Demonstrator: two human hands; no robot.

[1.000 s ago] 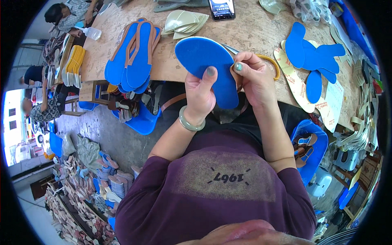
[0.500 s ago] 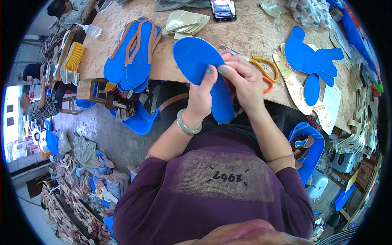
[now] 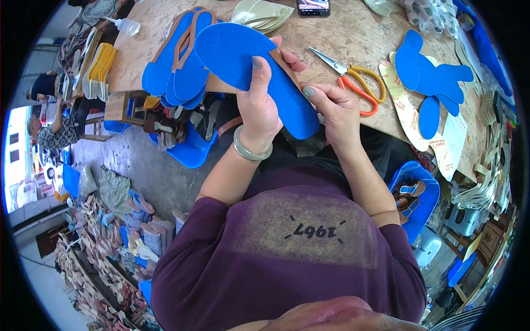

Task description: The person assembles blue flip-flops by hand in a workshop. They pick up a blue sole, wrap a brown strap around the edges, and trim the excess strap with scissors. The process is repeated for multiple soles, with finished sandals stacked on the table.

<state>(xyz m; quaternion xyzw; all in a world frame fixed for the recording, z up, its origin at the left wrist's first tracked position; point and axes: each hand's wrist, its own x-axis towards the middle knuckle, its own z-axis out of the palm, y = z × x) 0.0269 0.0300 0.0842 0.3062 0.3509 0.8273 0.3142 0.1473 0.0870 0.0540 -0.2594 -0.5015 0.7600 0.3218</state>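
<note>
A blue shoe insole (image 3: 232, 52) is held up in front of me, tilted with its broad end to the upper left. My left hand (image 3: 258, 110) is closed on it, thumb across the blue face and the other fingers behind. A brown strip (image 3: 286, 67) runs along the insole's right edge. My right hand (image 3: 339, 113) pinches that edge and the strip between thumb and fingers. Just beyond it, scissors (image 3: 353, 77) with orange and yellow handles lie spread on the wooden table (image 3: 314, 33). To the left lies a pile of blue insoles with brown straps (image 3: 190, 83).
More blue insoles (image 3: 428, 77) lie on pale printed sheets at the right. Cream-coloured pieces (image 3: 259, 15), a phone (image 3: 313, 7) and a white squeeze bottle (image 3: 128, 26) are along the back. Blue bins (image 3: 422, 220) stand below. Other people are at the far left.
The insole has shifted up and left and turned, so the brown strip now shows along its edge. My right hand has slid down that edge, uncovering the scissors.
</note>
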